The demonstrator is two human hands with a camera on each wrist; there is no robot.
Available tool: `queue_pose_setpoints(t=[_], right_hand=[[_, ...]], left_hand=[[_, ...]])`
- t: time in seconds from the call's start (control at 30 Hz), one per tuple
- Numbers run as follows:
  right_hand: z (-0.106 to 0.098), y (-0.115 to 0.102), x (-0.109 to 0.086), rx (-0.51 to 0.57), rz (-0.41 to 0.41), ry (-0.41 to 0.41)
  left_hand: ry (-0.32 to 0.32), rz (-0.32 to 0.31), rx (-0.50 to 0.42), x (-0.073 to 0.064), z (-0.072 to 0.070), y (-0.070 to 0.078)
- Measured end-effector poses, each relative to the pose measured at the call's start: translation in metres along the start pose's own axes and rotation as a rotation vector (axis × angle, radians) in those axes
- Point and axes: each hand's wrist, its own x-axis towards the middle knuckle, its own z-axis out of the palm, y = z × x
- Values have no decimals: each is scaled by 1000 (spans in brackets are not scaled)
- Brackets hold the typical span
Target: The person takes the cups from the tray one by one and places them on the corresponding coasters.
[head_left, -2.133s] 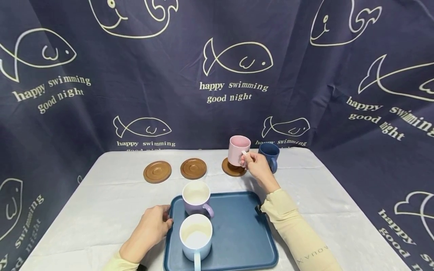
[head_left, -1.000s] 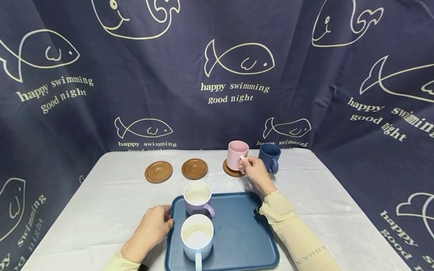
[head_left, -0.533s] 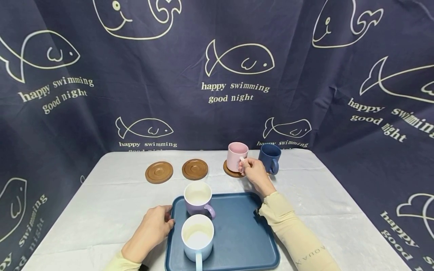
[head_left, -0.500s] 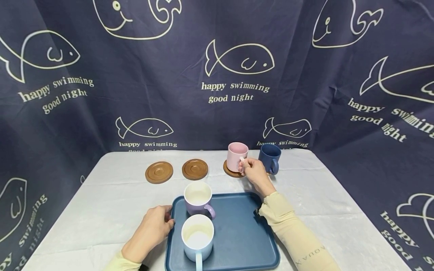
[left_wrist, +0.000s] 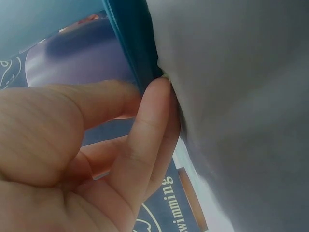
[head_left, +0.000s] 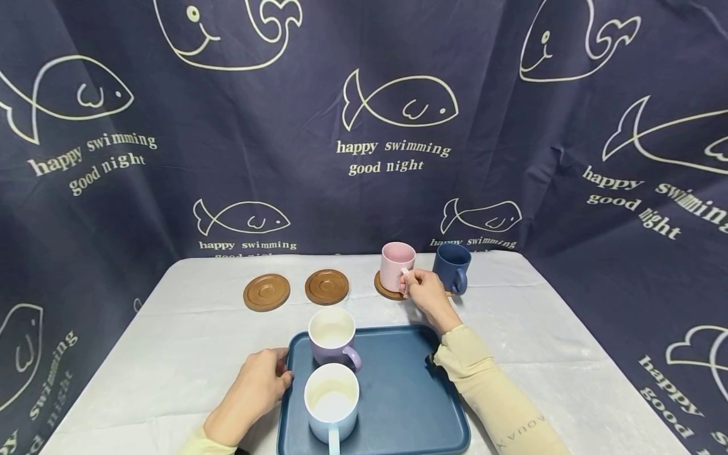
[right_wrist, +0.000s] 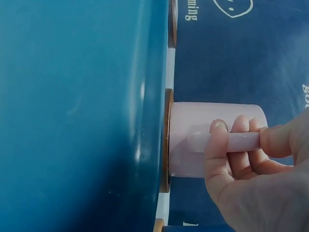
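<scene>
My right hand (head_left: pixel 425 292) holds the handle of a pink mug (head_left: pixel 394 268). The mug stands upright on a wooden coaster (head_left: pixel 384 292), and in the right wrist view its base (right_wrist: pixel 179 145) meets the coaster. Thumb and fingers of my left hand (head_left: pixel 256 387) pinch the left rim of a blue tray (head_left: pixel 404 392); the left wrist view shows the tray rim (left_wrist: pixel 130 43) between them. On the tray's left side are a purple mug (head_left: pixel 327 347) and, nearer me, a light blue mug (head_left: pixel 332 414), both upright with pale insides.
A dark blue mug (head_left: pixel 451 265) stands right of the pink one, with a sliver of coaster visible under it. Two bare wooden coasters, the left one (head_left: pixel 266 292) and the middle one (head_left: pixel 327 286), lie along the back of the white-covered table (head_left: pixel 188 341). A patterned navy curtain (head_left: pixel 318 189) hangs behind.
The pink mug, earlier held above its coaster, has come down onto it in my right hand. My left hand stays at the tray's rim, and the other mugs keep their places.
</scene>
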Motion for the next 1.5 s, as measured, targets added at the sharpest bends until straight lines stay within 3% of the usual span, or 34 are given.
queue_pose_setpoints(t=[0.53,1.0,1.17,1.5], right_hand=[[5,1,0,9,43,0],[1,-2,-1,85,57,-42],[0,-1,-2,66,60,-44],[-4,-6,-3,-68,42,-51]], left_hand=[[12,9,2,0,-2,-3],[13,11,15,1,-2,-2],[20,13,21,1,-1,-3],[28,20,11,1,-2,-2]])
